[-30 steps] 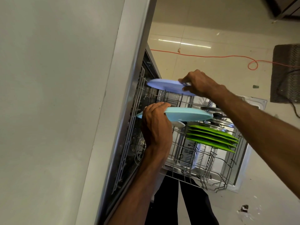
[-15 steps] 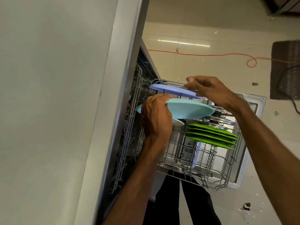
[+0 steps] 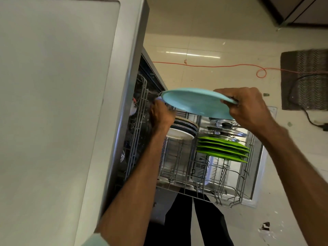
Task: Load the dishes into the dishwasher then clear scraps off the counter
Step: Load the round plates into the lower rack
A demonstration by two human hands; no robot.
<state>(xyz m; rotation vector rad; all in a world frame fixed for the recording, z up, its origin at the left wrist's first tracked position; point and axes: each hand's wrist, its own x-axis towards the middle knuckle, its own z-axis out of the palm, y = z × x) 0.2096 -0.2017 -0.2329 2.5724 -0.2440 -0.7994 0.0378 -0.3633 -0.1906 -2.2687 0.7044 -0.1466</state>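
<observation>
Right hand point(image 3: 248, 107) grips teal plate point(image 3: 195, 102) over racked green plates point(image 3: 221, 148), glass lids point(image 3: 229, 133).

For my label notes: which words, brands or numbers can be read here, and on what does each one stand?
None can be read.
Small dark marks on the dishwasher door: too small and blurred to read.
Turquoise plate and green plates: no print visible.

The left hand point(image 3: 160, 118) and right hand point(image 3: 248, 107) are bare, as are both forearms. At the bottom left edge of the frame, a pale mint-green sleeve point(image 3: 92, 241) covers the left upper arm. Plain black trousers point(image 3: 179, 221) show at bottom centre.
</observation>
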